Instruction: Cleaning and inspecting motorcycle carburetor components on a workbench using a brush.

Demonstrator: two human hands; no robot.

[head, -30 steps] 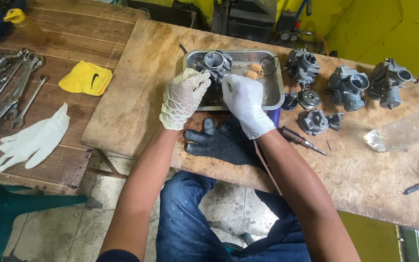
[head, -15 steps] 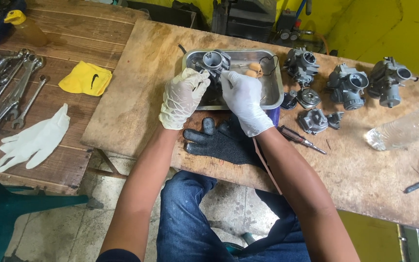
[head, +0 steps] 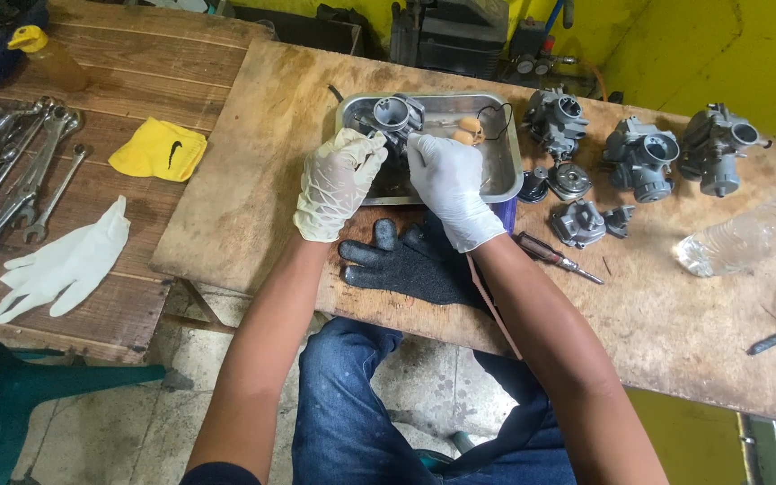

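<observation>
Both gloved hands, left (head: pixel 339 184) and right (head: pixel 449 184), are gripping one carburetor (head: pixel 394 117) over the far tray (head: pixel 496 180). Three more carburetors (head: pixel 641 157) are waiting right, parts loose on the bench (head: pixel 253 207).

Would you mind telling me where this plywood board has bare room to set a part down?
Bare plywood lies left of the metal tray, past the left hand, and along the near edge right of the screwdriver, below the plastic bottle. It is crowded right of the tray: carburetors and small parts.
</observation>
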